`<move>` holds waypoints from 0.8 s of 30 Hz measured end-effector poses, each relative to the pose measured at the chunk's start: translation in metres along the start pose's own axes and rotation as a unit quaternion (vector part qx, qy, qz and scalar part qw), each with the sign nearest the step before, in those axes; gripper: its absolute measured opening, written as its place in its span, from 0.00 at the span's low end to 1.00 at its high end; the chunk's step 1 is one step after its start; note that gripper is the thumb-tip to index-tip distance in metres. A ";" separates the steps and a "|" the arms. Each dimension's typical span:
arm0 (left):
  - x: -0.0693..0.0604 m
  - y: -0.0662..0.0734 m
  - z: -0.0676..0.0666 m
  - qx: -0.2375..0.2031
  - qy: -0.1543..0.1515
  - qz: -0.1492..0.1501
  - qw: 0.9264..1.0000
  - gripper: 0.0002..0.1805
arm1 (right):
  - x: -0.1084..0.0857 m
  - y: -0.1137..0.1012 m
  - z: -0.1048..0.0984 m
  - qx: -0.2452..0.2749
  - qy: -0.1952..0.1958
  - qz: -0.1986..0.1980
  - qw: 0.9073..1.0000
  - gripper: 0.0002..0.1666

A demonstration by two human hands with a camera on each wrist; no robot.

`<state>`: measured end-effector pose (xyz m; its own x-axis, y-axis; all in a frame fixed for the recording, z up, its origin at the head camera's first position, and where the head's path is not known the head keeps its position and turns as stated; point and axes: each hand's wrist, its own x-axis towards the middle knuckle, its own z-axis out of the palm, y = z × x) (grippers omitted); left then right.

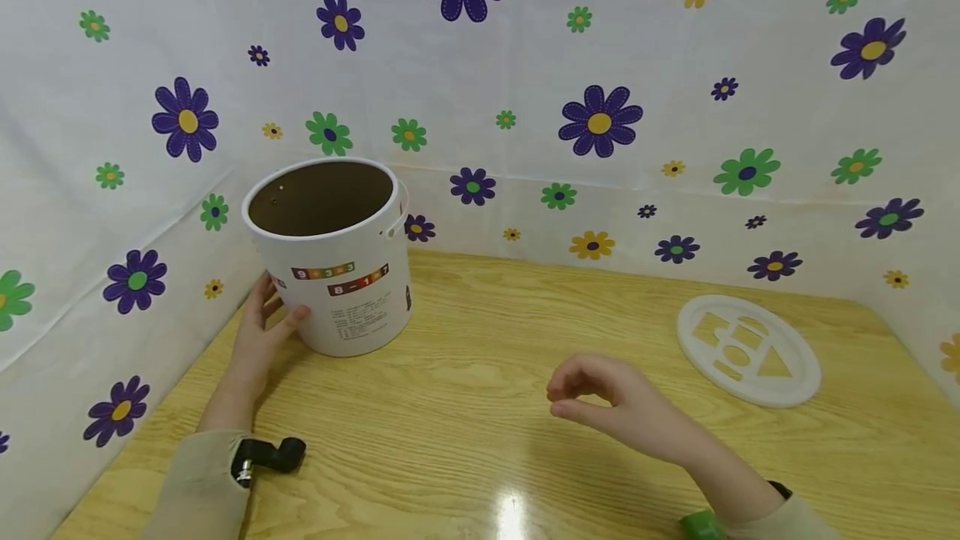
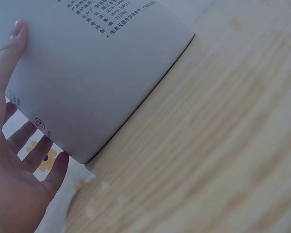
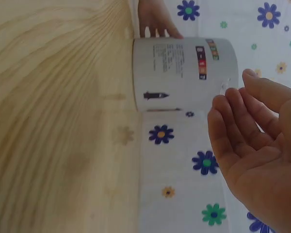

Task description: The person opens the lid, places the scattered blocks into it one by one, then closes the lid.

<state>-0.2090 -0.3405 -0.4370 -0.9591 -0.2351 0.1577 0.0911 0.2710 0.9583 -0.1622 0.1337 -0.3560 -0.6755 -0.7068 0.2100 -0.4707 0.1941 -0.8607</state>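
A white bucket [image 1: 352,298] with printed sums on its side stands upright at the back left of the table. Its mouth faces up, and the part of its inside that shows holds nothing I can make out. My left hand [image 1: 258,340] touches the bucket's left side low down, thumb on the front and spread fingers by the side, as the left wrist view shows. Above the middle right of the table is my right hand [image 1: 622,407], its fingers loosely bent with nothing between them. In the right wrist view that hand [image 3: 262,141] appears apart from the bucket [image 3: 184,73].
A white round plate [image 1: 686,340] with cut-out shapes lies flat on the wooden table [image 1: 450,440] at the right. A green object [image 1: 701,525] shows partly beside the right wrist. White cloth [image 1: 510,65] printed with flowers surrounds the back and sides.
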 end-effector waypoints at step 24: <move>-0.003 0.002 0.001 -0.012 0.003 0.016 1.000 0.44 | -0.106 0.047 -0.056 -0.014 -0.127 0.077 0.989 0.12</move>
<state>-0.2065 -0.3384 -0.4363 -0.9538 -0.2330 0.1897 0.1282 0.2553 0.9583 -0.1447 0.2557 -0.3928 -0.5774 -0.8150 -0.0493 -0.3917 0.3295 -0.8591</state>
